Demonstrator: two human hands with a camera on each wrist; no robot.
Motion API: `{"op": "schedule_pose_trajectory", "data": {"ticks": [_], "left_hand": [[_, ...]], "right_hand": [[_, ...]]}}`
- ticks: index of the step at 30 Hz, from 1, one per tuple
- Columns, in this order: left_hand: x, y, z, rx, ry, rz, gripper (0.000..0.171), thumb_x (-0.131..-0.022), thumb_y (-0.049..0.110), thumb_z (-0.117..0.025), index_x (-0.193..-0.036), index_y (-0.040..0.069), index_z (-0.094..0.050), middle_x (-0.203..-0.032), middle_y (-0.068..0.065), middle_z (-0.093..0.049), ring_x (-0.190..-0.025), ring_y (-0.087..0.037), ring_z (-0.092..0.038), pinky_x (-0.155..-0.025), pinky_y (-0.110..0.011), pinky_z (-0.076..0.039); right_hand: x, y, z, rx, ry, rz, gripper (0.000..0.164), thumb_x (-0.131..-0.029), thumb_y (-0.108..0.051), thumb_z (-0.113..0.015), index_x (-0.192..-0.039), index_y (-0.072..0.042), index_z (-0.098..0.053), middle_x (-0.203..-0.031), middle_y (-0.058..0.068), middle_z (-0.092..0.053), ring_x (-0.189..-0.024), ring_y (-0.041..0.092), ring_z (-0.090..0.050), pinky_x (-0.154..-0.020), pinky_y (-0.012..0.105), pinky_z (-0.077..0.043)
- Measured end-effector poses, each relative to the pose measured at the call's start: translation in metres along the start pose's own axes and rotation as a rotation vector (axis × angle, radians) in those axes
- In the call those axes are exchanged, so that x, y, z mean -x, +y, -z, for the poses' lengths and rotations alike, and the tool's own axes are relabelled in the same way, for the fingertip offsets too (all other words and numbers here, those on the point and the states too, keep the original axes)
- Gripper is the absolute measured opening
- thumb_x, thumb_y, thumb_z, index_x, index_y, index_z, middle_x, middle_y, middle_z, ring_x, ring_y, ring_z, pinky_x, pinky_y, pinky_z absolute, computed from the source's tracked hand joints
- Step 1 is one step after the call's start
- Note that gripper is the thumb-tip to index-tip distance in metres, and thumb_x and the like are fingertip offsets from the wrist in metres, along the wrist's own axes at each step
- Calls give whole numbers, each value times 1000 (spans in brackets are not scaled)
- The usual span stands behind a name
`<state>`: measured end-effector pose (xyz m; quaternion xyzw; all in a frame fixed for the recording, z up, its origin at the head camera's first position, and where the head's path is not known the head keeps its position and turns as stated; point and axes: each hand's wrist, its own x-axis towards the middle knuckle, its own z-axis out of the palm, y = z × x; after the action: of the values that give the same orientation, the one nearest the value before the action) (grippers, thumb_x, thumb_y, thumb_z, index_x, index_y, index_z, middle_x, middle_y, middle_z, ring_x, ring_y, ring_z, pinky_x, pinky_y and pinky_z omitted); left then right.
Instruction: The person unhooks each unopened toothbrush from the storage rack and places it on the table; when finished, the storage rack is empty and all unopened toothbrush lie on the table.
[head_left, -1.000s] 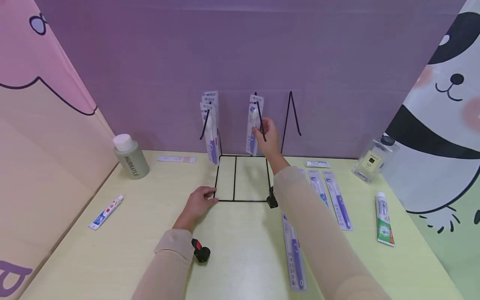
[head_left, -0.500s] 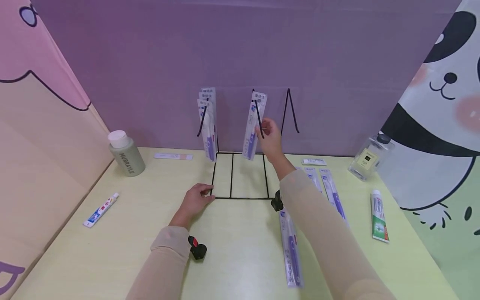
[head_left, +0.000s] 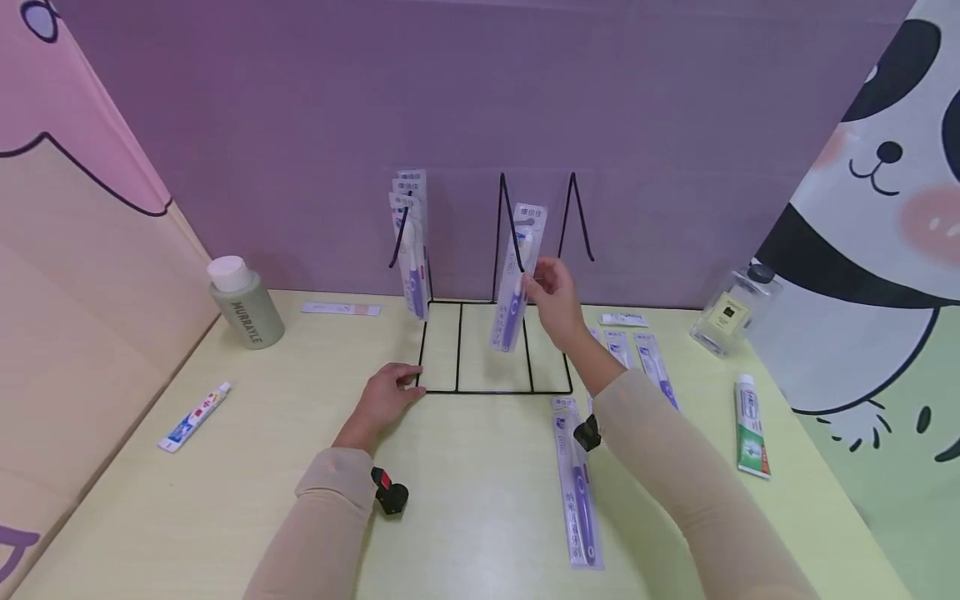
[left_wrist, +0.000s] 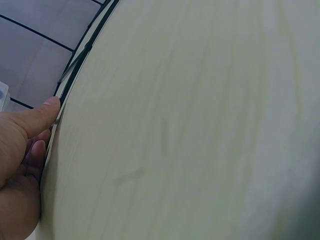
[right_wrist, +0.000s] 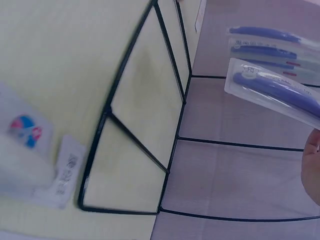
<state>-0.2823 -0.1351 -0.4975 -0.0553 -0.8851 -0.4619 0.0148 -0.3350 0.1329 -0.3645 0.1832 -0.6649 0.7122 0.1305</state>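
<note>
A black wire display rack [head_left: 495, 392] with three upright hooks stands on the table. My left hand [head_left: 382, 404] pinches its base near the front left corner; in the left wrist view the thumb [left_wrist: 45, 116] lies against the wire. Several packaged toothbrushes [head_left: 409, 258] hang on the left hook. My right hand [head_left: 561, 310] holds another packaged toothbrush [head_left: 510, 321] by its right edge, tilted, beside the middle hook's front arm. Whether the hook passes through its hole cannot be told. The right wrist view shows this toothbrush's purple handle [right_wrist: 280, 92] and only part of the hand.
Packaged toothbrushes [head_left: 576, 492] lie at the right. Around them are a small tube [head_left: 622, 320], a green-and-white toothpaste tube [head_left: 752, 429] and a glass bottle [head_left: 731, 312]. To the left are a grey-green bottle [head_left: 247, 308], a toothpaste tube [head_left: 195, 418] and a flat strip [head_left: 341, 308].
My right hand has drawn the toothbrush forward and down along the middle hook, and the package has tilted. The left hand keeps its place on the rack. The head view has shifted slightly.
</note>
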Motion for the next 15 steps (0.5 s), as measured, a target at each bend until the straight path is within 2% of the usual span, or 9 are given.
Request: {"op": "schedule_pose_trajectory", "data": {"ticks": [3, 6, 10, 15], "left_hand": [[0, 0, 1, 2, 1, 0, 35, -81, 11, -68, -115, 3, -61, -109, -11, -51, -97, -25, -50, -84, -38, -41], [0, 0, 1, 1, -3, -4, 35, -81, 11, -68, -115, 3, -61, -107, -12, -51, -96, -26, -50, -84, -38, -41], [-1, 0, 1, -4, -10, -7, 36, -81, 11, -68, -116, 3, -60, -105, -12, -51, -95, -26, -49, -83, -39, -40], [-2, 0, 0, 2, -12, 4, 36, -81, 11, -67, -116, 4, -60, -105, -11, -50, -95, -25, -49, -84, -38, -40]], "right_hand": [[15, -5, 7, 45, -47, -26, 26, -89, 4, -51, -114, 4, -44, -98, 12, -55, -80, 18, -53, -68, 27, -48], [32, -10, 13, 72, -91, -89, 27, -90, 0, -52, -116, 1, -43, -102, 13, -55, -84, 20, -54, -71, 30, -49], [56, -12, 20, 40, -119, -231, 27, -90, -3, -53, -116, -1, -44, -99, 14, -55, -82, 21, -55, -71, 32, -50], [85, -10, 23, -66, -116, -439, 28, -90, -1, -52, -116, -1, -41, -93, 10, -52, -77, 18, -54, -68, 32, -49]]}}
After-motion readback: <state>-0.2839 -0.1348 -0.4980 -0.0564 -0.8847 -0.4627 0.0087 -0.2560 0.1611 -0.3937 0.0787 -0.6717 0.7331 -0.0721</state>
